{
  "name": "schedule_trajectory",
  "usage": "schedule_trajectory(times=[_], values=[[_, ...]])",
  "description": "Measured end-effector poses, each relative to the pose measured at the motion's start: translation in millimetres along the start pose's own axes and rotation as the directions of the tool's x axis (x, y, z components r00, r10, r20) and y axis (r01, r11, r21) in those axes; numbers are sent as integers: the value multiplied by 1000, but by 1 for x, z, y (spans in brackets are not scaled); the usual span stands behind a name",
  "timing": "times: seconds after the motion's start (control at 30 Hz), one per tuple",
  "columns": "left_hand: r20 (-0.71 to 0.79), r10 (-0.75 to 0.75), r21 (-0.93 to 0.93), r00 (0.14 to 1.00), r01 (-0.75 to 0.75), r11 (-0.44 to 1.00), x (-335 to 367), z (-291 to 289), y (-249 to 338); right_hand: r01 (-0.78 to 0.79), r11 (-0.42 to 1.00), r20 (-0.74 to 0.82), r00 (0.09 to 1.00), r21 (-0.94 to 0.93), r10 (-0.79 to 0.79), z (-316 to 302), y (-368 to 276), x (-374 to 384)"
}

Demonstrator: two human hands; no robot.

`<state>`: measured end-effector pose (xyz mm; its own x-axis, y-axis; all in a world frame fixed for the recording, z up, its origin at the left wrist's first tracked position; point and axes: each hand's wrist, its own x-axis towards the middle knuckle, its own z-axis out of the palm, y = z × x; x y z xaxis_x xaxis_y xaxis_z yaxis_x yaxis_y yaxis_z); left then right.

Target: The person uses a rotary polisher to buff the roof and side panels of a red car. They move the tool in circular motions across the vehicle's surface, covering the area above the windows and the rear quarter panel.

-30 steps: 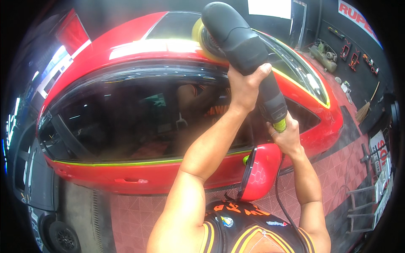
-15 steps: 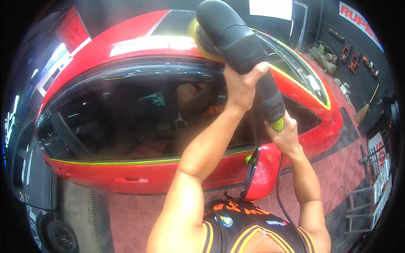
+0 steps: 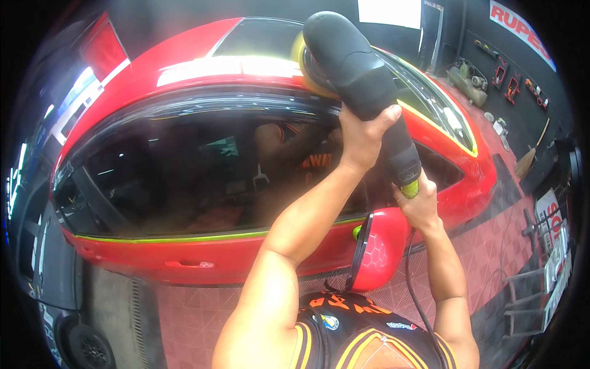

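A black car polisher (image 3: 353, 67) slants over the roof edge of a red car (image 3: 270, 74), its yellow pad (image 3: 299, 58) against the red paint above the side window (image 3: 184, 160). My left hand (image 3: 362, 138) wraps round the polisher's body behind its head, thumb on top. At the rear end, by the green part of the handle, my right hand (image 3: 420, 200) is closed round the tool. Its cord (image 3: 410, 277) hangs down past my chest. Yellow-green masking tape (image 3: 436, 126) lines the windshield and the lower window edge.
The red side mirror (image 3: 378, 249) juts out between my forearms. A dark vehicle (image 3: 55, 258) stands at left. At right are a compressor tank (image 3: 467, 83), a broom (image 3: 531, 157) and a metal rack (image 3: 528, 301). Red tiles (image 3: 196, 313) cover the floor.
The polisher and both my hands have shifted right and slightly down along the roof edge. My grip on the tool is the same.
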<state>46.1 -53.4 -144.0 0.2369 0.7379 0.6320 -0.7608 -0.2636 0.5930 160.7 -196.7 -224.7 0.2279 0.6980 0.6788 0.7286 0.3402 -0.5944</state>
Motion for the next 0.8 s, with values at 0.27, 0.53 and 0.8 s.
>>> schedule_trajectory(times=[0.27,0.53,0.8], values=[[-3,-38,3,999,38,999,-7,18,-21,-85,996,-12,996,-6,85,-16,16,-15],[0,1,22,1000,-1,1000,0,10,-10,-11,1000,5,1000,-19,11,-12,9,-3],[-17,66,25,998,-65,998,9,-11,18,32,999,41,999,22,-33,10,-9,15]])
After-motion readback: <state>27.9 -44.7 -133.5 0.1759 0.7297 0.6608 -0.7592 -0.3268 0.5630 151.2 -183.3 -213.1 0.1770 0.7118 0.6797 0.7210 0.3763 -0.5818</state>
